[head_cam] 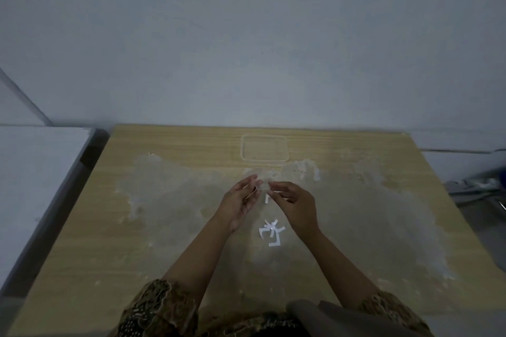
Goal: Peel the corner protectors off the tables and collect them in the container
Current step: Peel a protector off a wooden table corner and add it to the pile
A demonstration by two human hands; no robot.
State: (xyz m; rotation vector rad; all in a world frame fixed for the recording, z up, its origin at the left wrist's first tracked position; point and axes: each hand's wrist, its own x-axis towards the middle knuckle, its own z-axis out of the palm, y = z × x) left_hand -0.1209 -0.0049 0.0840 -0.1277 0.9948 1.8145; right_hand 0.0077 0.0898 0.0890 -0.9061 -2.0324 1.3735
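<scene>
Above the middle of the wooden table (164, 227), my left hand (241, 200) and my right hand (293, 200) meet and both pinch a small clear corner protector (261, 185). A white strip (267, 199) hangs from under my right fingers. Several white backing strips (271, 232) lie in a loose pile on the table just below my hands. A clear square container (264, 147) lies flat near the table's far edge, beyond my hands.
A white table (32, 172) adjoins on the left, with a dark gap between the two. A grey wall (246, 35) stands behind. Pale smears cover the wood. Dark objects lie on the floor at right (476, 186).
</scene>
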